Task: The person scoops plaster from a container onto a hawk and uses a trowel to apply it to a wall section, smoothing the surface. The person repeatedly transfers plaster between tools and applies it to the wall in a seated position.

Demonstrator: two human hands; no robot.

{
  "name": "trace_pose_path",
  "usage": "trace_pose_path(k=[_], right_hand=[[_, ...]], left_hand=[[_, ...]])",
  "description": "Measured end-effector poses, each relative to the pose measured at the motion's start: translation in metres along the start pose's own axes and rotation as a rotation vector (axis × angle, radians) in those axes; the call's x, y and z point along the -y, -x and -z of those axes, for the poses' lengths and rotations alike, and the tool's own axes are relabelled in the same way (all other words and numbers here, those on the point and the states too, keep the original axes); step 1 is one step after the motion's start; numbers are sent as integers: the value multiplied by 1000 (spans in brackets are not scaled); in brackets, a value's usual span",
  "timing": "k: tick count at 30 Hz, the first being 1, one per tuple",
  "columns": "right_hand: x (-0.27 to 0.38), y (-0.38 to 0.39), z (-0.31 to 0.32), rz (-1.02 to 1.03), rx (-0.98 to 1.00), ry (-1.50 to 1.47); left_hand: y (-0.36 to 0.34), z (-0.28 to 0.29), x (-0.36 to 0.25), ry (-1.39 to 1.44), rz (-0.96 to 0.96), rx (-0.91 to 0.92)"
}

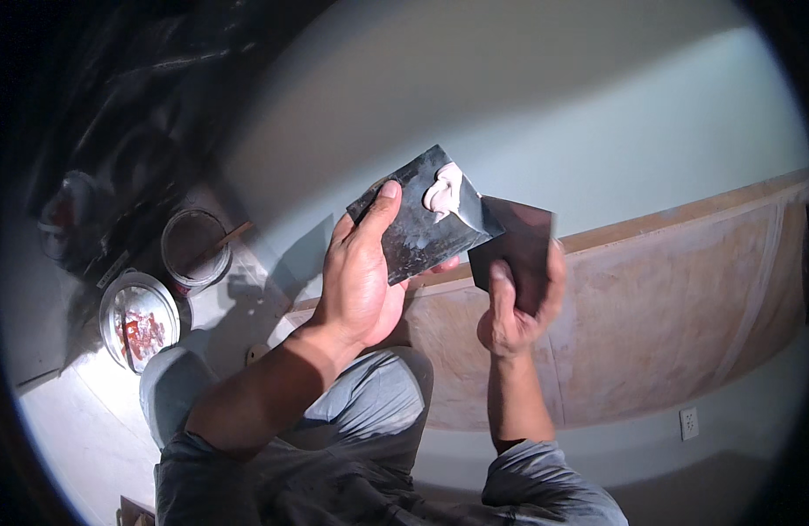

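My left hand is closed around a dark, scuffed flat plate, thumb on top and fingers underneath. A dab of white putty sits near the plate's far right part, with a thin smear trailing toward its right corner. My right hand grips a dark, smooth putty spreader, thumb on the near face and fingers along its right edge. The spreader's upper left edge meets or overlaps the plate's right corner; whether they press together I cannot tell.
A wood-toned panel with whitish streaks runs along the pale wall. Low on the right is a wall outlet. To the left stand an open can with a stick across it and a round metal container with reddish stains.
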State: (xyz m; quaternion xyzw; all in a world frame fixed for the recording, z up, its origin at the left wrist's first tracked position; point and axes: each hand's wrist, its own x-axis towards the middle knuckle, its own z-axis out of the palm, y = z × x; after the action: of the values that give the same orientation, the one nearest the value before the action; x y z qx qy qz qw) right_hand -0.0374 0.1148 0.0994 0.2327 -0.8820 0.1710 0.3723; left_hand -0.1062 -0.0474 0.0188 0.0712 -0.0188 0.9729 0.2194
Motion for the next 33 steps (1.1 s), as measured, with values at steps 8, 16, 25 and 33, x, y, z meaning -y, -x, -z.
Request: trace_pose_path(k=[8, 16, 25, 33], right_hand=[[-9, -49, 47, -33, 616, 433], [26, -124, 70, 162, 803, 482], [33, -136, 56, 288, 1033, 678], [-19, -128, 45, -47, 1394, 1209]], left_hand=[[1, -11, -4, -88, 23, 13], [-1, -10, -10, -369, 30, 14], [-9, 3, -11, -308, 95, -32], [-14, 15, -19, -366, -29, 38]])
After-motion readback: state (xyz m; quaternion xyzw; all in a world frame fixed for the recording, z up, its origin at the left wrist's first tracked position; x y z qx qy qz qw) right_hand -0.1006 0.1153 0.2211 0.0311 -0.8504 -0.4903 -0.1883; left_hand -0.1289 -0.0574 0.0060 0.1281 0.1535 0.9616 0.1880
